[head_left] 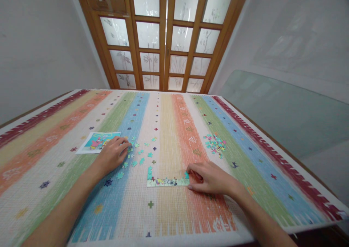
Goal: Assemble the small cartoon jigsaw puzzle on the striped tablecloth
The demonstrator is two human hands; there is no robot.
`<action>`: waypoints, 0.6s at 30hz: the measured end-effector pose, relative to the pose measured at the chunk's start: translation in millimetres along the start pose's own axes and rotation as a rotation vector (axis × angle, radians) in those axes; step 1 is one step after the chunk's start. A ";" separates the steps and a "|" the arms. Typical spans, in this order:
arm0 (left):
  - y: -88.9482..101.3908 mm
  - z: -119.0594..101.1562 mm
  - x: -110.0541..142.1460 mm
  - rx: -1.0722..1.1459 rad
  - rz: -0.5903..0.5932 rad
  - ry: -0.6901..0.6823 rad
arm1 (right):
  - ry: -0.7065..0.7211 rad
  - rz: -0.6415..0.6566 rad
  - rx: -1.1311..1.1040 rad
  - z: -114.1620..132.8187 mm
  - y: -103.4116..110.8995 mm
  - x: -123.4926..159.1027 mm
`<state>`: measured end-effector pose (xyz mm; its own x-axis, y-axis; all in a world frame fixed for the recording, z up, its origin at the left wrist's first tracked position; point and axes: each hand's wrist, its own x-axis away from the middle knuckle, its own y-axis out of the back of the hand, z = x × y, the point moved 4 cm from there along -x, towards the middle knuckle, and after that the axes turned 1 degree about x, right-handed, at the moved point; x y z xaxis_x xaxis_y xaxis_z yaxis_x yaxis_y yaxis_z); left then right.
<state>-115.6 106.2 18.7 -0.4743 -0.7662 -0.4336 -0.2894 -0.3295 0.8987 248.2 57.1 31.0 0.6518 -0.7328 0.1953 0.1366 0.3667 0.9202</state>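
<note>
A partly joined jigsaw puzzle (166,182) lies on the cloth in front of me: a bottom row with short upright ends at left and right. My right hand (208,178) rests at its right end, index fingertip against a teal piece (186,175), thumb at the lower corner, with a gap between them. To the left, my left hand (116,150) reaches over the edge of a printed picture card (94,142). Its fingers are bent and close together among loose puzzle pieces (134,163); whatever is under the fingertips is hidden.
Another heap of puzzle pieces (215,144) lies right of the joined section. A striped tablecloth (167,130) covers the table. Beyond it are wooden glass-paned doors (165,39), and a pale green rounded panel (283,112) stands along the right side.
</note>
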 end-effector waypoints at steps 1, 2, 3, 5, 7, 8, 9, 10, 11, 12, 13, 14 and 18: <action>-0.4 2.0 0.4 -0.033 -0.002 0.039 | -0.001 0.001 0.001 0.1 0.1 0.2; -0.8 4.2 0.8 -0.064 -0.005 0.082 | -0.004 0.003 0.001 0.2 0.4 0.4; -1.2 6.3 1.2 -0.089 -0.005 0.121 | -0.006 0.006 0.001 0.4 0.7 0.7; -2.4 9.3 1.8 -0.111 0.005 0.169 | -0.007 0.010 0.001 0.8 1.1 1.1; -4.2 10.4 1.8 -0.100 0.024 0.181 | -0.009 0.014 0.007 1.2 1.0 1.3; -5.3 10.2 1.7 -0.086 0.034 0.177 | -0.010 0.015 0.013 1.3 0.8 1.2; -6.3 9.6 1.6 -0.072 0.041 0.170 | -0.012 0.016 0.019 1.4 0.5 1.2; -7.2 8.6 1.4 -0.059 0.045 0.160 | -0.012 0.017 0.025 1.4 0.3 1.1; -7.9 7.4 1.2 -0.051 0.048 0.151 | -0.012 0.018 0.029 1.5 0.2 1.1; -8.5 6.2 1.0 -0.048 0.049 0.143 | -0.012 0.019 0.033 1.6 0.2 1.1; -8.9 5.1 0.8 -0.047 0.047 0.140 | -0.011 0.021 0.035 1.7 0.3 1.1; -9.1 4.1 0.6 -0.047 0.046 0.140 | -0.008 0.022 0.037 1.8 0.5 1.2; -9.0 1.7 -0.3 -0.019 0.050 0.139 | -0.001 0.018 0.037 1.7 1.4 1.5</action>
<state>-114.3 110.4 10.6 -0.3678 -0.8503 -0.3765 -0.2523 -0.2984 0.9205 248.1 55.5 33.2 0.6535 -0.7265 0.2124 0.0969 0.3585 0.9285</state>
